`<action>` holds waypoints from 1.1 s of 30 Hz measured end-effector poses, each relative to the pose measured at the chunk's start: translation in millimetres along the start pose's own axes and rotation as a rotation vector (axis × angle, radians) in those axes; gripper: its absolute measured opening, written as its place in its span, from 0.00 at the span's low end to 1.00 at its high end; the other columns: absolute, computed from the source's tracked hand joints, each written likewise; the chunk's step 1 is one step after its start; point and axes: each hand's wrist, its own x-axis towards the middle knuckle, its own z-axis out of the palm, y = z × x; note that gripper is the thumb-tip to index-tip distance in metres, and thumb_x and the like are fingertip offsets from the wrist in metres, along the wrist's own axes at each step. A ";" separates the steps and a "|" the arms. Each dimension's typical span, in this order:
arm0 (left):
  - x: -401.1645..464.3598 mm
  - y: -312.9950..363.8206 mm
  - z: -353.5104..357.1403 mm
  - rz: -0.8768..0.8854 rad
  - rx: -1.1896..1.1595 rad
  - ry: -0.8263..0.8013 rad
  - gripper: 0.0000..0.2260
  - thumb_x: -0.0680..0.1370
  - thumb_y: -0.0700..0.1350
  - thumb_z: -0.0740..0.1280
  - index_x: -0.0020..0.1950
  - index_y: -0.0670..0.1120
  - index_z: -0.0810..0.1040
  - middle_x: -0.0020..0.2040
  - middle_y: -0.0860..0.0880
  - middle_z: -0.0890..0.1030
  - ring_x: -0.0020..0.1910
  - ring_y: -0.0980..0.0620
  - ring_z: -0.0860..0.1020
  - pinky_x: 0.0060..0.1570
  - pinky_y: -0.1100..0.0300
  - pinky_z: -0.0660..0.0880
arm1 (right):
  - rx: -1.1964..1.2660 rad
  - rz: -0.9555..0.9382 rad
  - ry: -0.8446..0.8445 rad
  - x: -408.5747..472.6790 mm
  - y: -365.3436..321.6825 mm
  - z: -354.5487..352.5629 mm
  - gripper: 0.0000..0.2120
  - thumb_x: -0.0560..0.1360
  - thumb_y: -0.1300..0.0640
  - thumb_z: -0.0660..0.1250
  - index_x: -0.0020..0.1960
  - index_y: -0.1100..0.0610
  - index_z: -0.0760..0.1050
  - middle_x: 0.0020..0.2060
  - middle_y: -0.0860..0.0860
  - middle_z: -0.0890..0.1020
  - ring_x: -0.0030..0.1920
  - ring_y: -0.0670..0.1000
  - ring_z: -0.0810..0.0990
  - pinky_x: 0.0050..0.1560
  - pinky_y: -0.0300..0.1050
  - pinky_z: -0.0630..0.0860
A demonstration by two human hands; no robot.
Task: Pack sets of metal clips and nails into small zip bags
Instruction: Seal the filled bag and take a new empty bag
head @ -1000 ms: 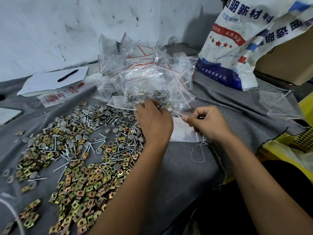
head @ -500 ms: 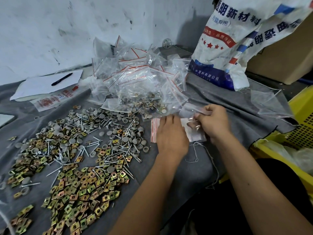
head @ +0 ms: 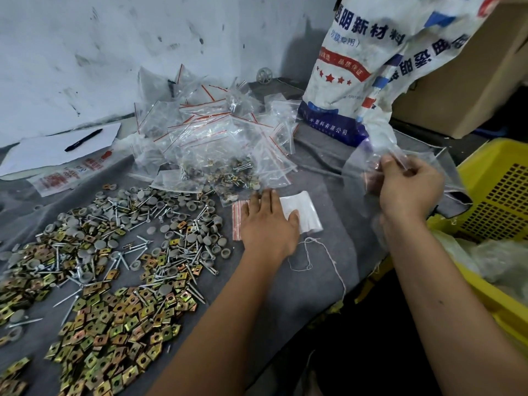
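My left hand (head: 268,224) lies flat with straight fingers on a stack of empty zip bags (head: 307,214) with red strips on the grey cloth. My right hand (head: 408,187) is raised at the right and pinches a small clear zip bag (head: 368,170) by its top edge. Left of my hands spread brass-coloured square metal clips (head: 114,330), silver nails (head: 171,252) and grey round caps (head: 160,204). Behind them rises a heap of filled zip bags (head: 217,144).
A large printed white sack (head: 368,70) leans at the back right beside a cardboard box (head: 468,90). A yellow plastic crate (head: 497,201) stands at the right edge. Paper with a black pen (head: 83,140) lies at the back left. A loose string (head: 311,252) lies by my left wrist.
My right hand has risen and moved right with a zip bag pinched in it. My left hand has dropped from the bag heap onto the stack of empty bags.
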 end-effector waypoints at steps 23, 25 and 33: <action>-119.8 -223.5 -113.1 -0.319 -0.971 0.677 0.16 0.73 0.44 0.80 0.56 0.55 0.79 0.50 0.50 0.84 0.42 0.56 0.85 0.33 0.65 0.79 | -0.157 0.102 -1.401 -188.7 -8.4 152.5 0.08 0.79 0.58 0.71 0.44 0.56 0.86 0.41 0.58 0.86 0.37 0.51 0.80 0.37 0.42 0.76; -128.2 -244.5 -117.4 -0.351 -0.897 0.703 0.20 0.72 0.44 0.80 0.60 0.51 0.78 0.47 0.51 0.83 0.39 0.59 0.84 0.34 0.64 0.80 | -0.220 -0.069 -1.406 -206.6 -2.1 163.8 0.07 0.77 0.57 0.74 0.40 0.52 0.87 0.34 0.51 0.86 0.33 0.47 0.81 0.35 0.41 0.77; -123.3 -248.5 -93.0 -0.537 -0.232 1.058 0.21 0.76 0.57 0.75 0.59 0.43 0.76 0.57 0.46 0.76 0.57 0.50 0.69 0.58 0.62 0.63 | -0.278 -0.528 -1.270 -259.5 21.6 198.9 0.07 0.70 0.48 0.80 0.37 0.45 0.84 0.31 0.41 0.84 0.31 0.42 0.82 0.33 0.35 0.78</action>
